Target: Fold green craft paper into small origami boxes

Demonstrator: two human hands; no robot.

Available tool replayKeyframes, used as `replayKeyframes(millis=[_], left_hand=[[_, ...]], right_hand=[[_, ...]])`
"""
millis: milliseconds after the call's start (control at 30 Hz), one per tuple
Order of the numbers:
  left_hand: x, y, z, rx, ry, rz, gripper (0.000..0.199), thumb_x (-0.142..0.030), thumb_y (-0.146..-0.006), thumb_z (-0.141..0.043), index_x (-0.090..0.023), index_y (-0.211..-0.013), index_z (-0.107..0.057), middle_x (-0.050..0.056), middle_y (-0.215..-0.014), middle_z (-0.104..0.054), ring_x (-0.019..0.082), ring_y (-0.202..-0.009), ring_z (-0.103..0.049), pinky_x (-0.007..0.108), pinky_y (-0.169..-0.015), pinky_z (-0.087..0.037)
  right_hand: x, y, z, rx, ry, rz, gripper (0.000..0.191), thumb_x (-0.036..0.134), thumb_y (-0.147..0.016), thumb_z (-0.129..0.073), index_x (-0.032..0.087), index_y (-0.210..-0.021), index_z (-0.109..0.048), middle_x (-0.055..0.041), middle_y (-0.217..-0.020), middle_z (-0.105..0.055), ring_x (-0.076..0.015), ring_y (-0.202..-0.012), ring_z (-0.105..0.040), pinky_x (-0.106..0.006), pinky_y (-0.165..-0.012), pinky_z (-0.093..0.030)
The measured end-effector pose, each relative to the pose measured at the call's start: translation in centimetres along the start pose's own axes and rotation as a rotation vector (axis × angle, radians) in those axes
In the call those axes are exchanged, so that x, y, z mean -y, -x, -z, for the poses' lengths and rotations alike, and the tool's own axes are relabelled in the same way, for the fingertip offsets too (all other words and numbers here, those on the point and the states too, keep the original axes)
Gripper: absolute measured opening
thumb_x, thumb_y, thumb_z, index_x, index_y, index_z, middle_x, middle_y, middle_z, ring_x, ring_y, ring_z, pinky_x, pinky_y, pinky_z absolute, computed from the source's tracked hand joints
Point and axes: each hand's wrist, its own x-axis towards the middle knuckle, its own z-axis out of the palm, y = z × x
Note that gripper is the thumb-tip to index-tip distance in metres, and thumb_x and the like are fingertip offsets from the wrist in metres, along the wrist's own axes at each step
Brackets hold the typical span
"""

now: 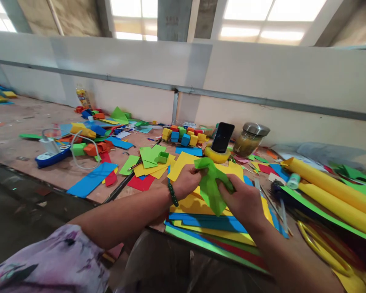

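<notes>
The green craft paper [212,189], pinched by the left hand [187,181] and right hand [243,200], should be worked with light, even pressure.

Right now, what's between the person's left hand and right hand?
A creased green sheet, held by both the left hand and the right hand, with yellow sheets beneath; the head view shows it.

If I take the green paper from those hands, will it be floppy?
Probably a bit floppy: the green paper bends between the left hand and right hand. It's likely light too, because it looks like a thin sheet.
</notes>
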Motion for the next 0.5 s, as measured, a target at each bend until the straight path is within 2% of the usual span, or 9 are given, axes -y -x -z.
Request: replayKeyframes(millis=[100, 167, 267, 300, 400, 500], left_hand=[[-0.26, 0.57, -0.54, 0.043, 0.0, 0.029, 0.024, -0.03, -0.075, -0.067, -0.009, -0.087, -0.07, 0.004, -0.074, -0.065, 0.011, -0.064, -0.058, 0.021, -0.059, -0.049], [-0.33, 0.73, -0.78, 0.012, 0.015, 0.077, 0.021, -0.026, -0.075, -0.066, -0.01, -0.088, -0.069, 0.004, -0.075, -0.066, 0.011, -0.064, -0.059, 0.021, -0.058, -0.051], [-0.19, 0.47, -0.72, -0.077, 0.099, 0.131, 0.018, -0.023, -0.076, -0.065, -0.01, -0.089, -0.067, 0.005, -0.08, -0.067, 0.012, -0.065, -0.062, 0.023, -0.06, -0.053], [-0.12, 0.32, -0.61, -0.095, 0.136, 0.142, 0.019, -0.023, -0.075, -0.065, -0.01, -0.09, -0.066, 0.006, -0.082, -0.068, 0.012, -0.065, -0.062, 0.024, -0.06, -0.054], [-0.04, -0.06, -0.24, -0.117, 0.189, 0.171, 0.025, -0.025, -0.073, -0.069, -0.012, -0.094, -0.065, 0.006, -0.085, -0.07, 0.014, -0.067, -0.064, 0.025, -0.06, -0.054], [-0.28, -0.08, -0.16, -0.123, 0.143, 0.194, 0.021, -0.023, -0.074, -0.068, -0.011, -0.091, -0.066, 0.007, -0.084, -0.07, 0.013, -0.066, -0.064, 0.024, -0.057, -0.053]], right_hand=[[-0.34, -0.49, 0.12, -0.003, 0.045, -0.133, 0.019, 0.041, -0.077, -0.061, 0.023, -0.076, -0.065, -0.0026, -0.059, -0.067, -0.0199, -0.053, -0.061, -0.028, -0.05, -0.036], [-0.15, -0.68, 0.24, -0.019, -0.01, -0.164, 0.017, 0.038, -0.075, -0.062, 0.023, -0.082, -0.064, -0.0031, -0.066, -0.069, -0.0206, -0.058, -0.063, -0.028, -0.053, -0.039], [0.34, -0.83, 0.42, 0.003, -0.236, -0.214, 0.028, 0.031, -0.073, -0.064, 0.021, -0.099, -0.06, -0.0022, -0.075, -0.071, -0.0191, -0.063, -0.065, -0.027, -0.058, -0.044], [0.42, -0.88, 0.46, 0.028, -0.318, -0.237, 0.028, 0.03, -0.073, -0.065, 0.021, -0.099, -0.06, -0.0016, -0.075, -0.071, -0.0181, -0.063, -0.065, -0.026, -0.058, -0.045], [0.25, -0.99, 0.47, 0.078, -0.43, -0.271, 0.018, 0.036, -0.076, -0.064, 0.02, -0.084, -0.061, -0.0003, -0.066, -0.067, -0.0157, -0.058, -0.061, -0.025, -0.054, -0.043], [-0.28, -1.16, 0.4, 0.096, -0.351, -0.23, 0.023, 0.041, -0.08, -0.06, 0.019, -0.076, -0.064, 0.0001, -0.06, -0.063, -0.0142, -0.054, -0.056, -0.025, -0.052, -0.039]])
